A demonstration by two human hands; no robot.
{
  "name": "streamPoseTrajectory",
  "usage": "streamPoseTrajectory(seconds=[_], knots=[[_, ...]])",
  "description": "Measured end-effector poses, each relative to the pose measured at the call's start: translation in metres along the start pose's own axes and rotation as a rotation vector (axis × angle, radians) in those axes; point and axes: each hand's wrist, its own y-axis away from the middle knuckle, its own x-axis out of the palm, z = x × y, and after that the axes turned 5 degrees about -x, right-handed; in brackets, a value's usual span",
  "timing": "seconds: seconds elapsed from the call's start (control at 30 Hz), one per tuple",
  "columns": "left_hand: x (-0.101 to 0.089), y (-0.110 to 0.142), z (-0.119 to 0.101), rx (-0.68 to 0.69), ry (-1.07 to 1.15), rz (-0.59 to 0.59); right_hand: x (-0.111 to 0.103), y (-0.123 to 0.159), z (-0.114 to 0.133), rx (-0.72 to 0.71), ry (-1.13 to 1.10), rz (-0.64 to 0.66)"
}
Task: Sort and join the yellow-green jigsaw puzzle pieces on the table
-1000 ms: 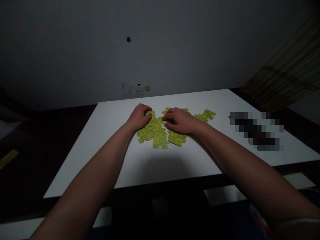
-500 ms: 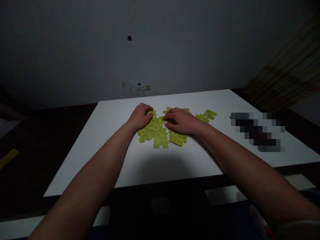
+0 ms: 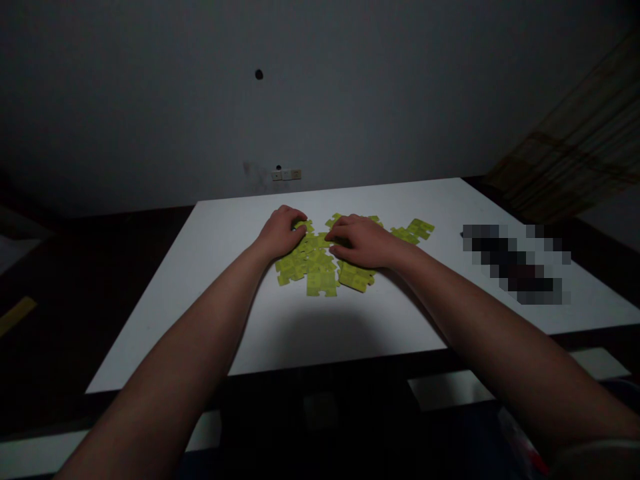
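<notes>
A loose cluster of yellow-green jigsaw-shaped cardboard pieces (image 3: 315, 267) lies in the middle of a white table (image 3: 320, 340). My left hand (image 3: 280, 233) rests on the cluster's upper left side with its fingers curled down over the pieces. My right hand (image 3: 363, 241) lies across the upper right side, fingers spread and their tips on the pieces. Some pieces are hidden under both hands. A short chain of joined pieces (image 3: 413, 231) sits right of my right hand.
A pixelated, unreadable dark object (image 3: 515, 263) lies on the table's right side. A wall socket panel (image 3: 286, 174) sits behind the table. A cloth or curtain (image 3: 565, 133) hangs at the right, and a yellow strip (image 3: 15, 317) lies low at the left.
Both hands stay almost still on the pieces. The view has shifted very slightly, and no piece has visibly moved.
</notes>
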Motion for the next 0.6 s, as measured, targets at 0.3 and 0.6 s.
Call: streamPoseTrajectory(seconds=[0.3, 0.6], knots=[[0.0000, -0.0002, -0.0006, -0.013, -0.029, 0.005, 0.0023, -0.0008, -0.0016, -0.019, -0.009, -0.005], [-0.0003, 0.0001, -0.0027, -0.012, -0.045, 0.007, 0.0031, -0.0005, -0.0030, -0.030, -0.007, 0.001]])
